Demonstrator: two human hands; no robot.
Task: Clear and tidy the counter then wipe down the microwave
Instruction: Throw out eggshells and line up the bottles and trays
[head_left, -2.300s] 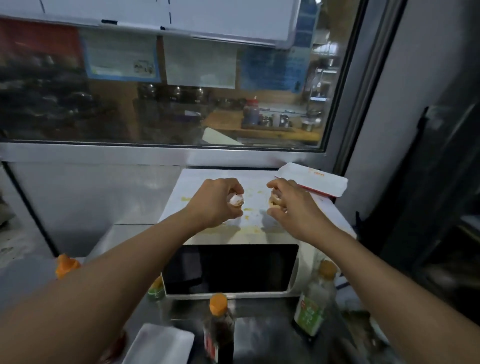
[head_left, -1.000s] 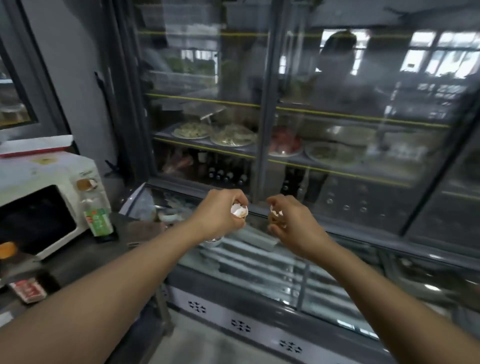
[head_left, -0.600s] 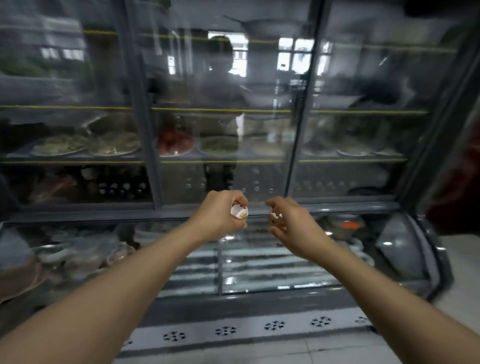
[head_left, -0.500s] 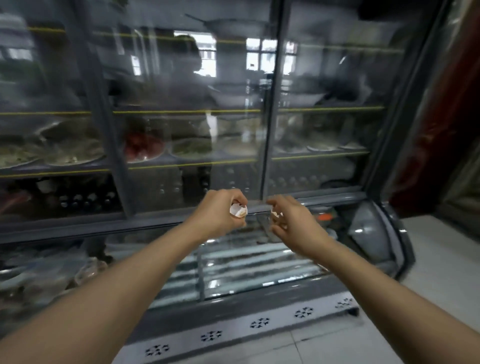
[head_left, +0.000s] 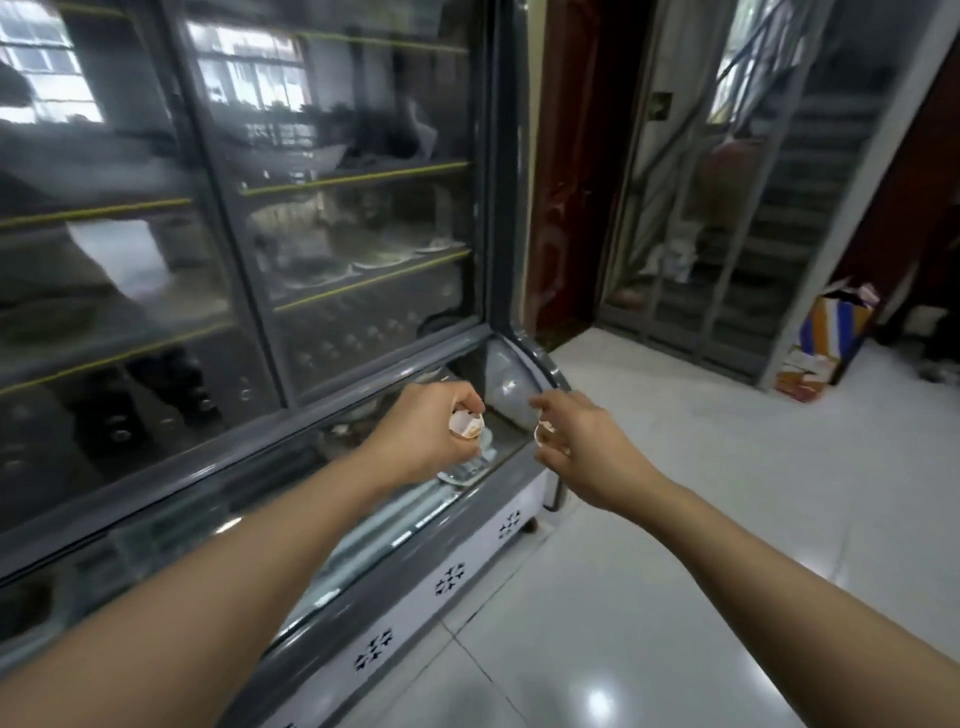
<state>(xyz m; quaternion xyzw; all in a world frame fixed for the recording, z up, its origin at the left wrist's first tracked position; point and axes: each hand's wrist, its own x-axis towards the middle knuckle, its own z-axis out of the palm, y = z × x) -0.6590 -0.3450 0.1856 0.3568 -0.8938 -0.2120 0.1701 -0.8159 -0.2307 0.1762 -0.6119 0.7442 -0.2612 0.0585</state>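
View has swung right, off the microwave and counter: glass display fridge now left, tiled floor and a doorway ahead. Left hand and right hand have carried their eggshell pieces along.

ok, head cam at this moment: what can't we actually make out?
- Left hand: holds a whitish piece, likely eggshell; the curled fingers cover most of it.
- Right hand: pinches a smaller fragment, mostly hidden by fingers.
- Display fridge: dishes on the shelves are lost to glass glare and motion blur.
- Microwave and counter: out of frame.
- Striped box by the far wall: too small to tell its contents.
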